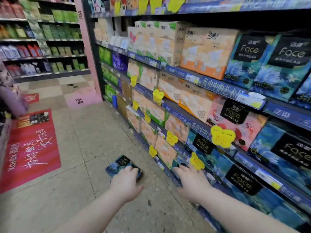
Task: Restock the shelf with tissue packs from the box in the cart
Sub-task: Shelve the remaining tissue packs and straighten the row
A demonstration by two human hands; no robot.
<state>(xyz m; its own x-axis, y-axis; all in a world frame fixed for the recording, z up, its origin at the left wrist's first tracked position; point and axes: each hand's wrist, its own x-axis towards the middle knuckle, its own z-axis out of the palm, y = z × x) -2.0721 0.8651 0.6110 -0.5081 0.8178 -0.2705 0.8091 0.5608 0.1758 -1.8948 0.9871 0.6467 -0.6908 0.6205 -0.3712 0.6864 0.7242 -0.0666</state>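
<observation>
A small blue tissue pack (122,163) with a black "Face" label is gripped in my left hand (125,181), low over the floor just left of the shelf. My right hand (191,180) reaches to the bottom shelf (170,174) with its fingers spread against the blue packs (218,165) stacked there. Its palm hides what lies under it. More blue "Face" packs (242,180) fill the lower right shelves. Neither the cart nor the box is in view.
Orange and white tissue packs (205,52) fill the upper shelves, with yellow price tags (222,136) hanging off the rails. A red floor sticker (30,148) lies at left. Part of a person in purple (10,98) stands at the far left. Another aisle shelf (50,39) stands behind.
</observation>
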